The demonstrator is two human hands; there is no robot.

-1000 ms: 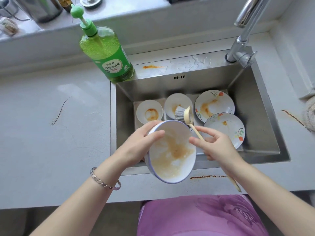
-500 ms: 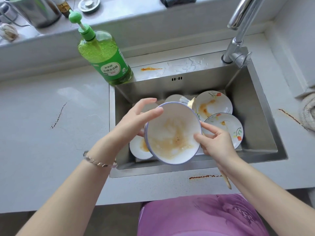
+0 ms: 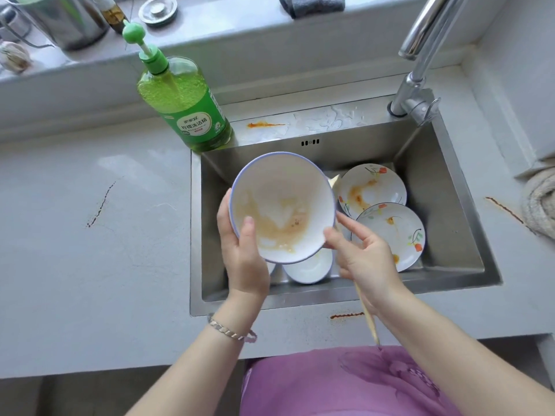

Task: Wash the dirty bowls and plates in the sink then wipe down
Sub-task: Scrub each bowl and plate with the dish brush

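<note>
Stained bowl [image 3: 282, 205] is clasped by the left grip [image 3: 243, 259] at frame centre; a dish brush [image 3: 371, 325] is clutched in the right grip [image 3: 366, 259].

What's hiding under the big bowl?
A small white bowl peeks out below the big bowl, down in the sink. Its far half is covered, like much of the brush.

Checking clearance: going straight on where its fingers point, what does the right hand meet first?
The bowl in the left hand; the right hand, holding the brush, seems to touch its rim.
</note>
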